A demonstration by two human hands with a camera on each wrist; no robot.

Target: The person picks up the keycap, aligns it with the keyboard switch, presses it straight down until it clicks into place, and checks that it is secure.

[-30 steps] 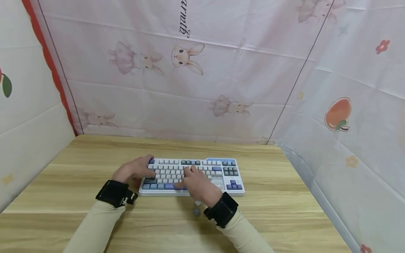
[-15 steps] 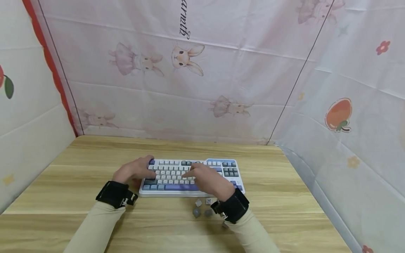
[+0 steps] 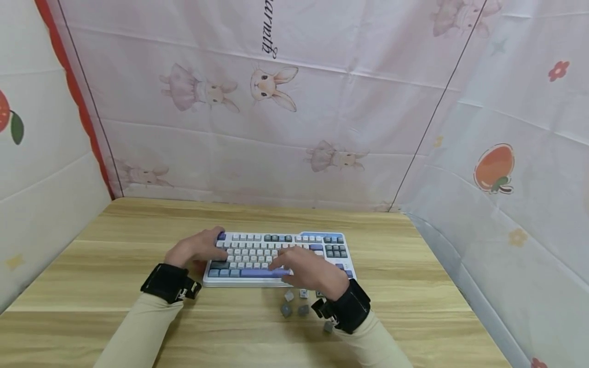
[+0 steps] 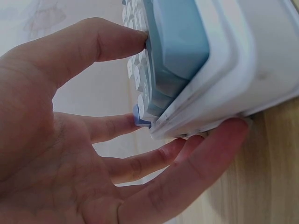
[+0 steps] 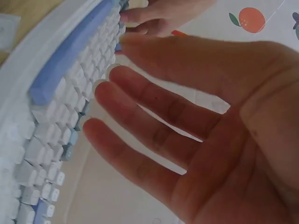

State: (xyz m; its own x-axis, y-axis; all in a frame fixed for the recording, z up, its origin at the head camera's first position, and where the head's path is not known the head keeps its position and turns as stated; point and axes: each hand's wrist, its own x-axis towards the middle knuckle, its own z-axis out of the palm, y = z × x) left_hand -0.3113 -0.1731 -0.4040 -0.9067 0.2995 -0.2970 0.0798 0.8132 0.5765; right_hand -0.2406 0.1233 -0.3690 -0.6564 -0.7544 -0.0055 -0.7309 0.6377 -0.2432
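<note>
A white keyboard [image 3: 250,251] with white, grey and purple-blue keycaps lies flat on the wooden table. My left hand [image 3: 198,246] grips its left end. In the left wrist view, the thumb [image 4: 124,41] presses on a light-blue keycap [image 4: 182,37] and the other fingers lie along the side wall. Over the right half of the keyboard is my right hand [image 3: 309,267], fingers loosely spread and nothing held. In the right wrist view its fingertips stand close over the white keys [image 5: 44,112], below the long purple spacebar [image 5: 70,56].
Several small loose keycaps, including a grey one [image 3: 286,309] and a white one [image 3: 289,295], lie on the table [image 3: 221,327] in front of the keyboard, partly beside my right wrist. A rabbit-print cloth [image 3: 257,168] stands behind the table, with more printed cloth on both sides.
My right hand has moved to the right and slightly toward me; its pointing index finger has relaxed. More of the spacebar and loose keycaps now show. The left hand keeps its place.
</note>
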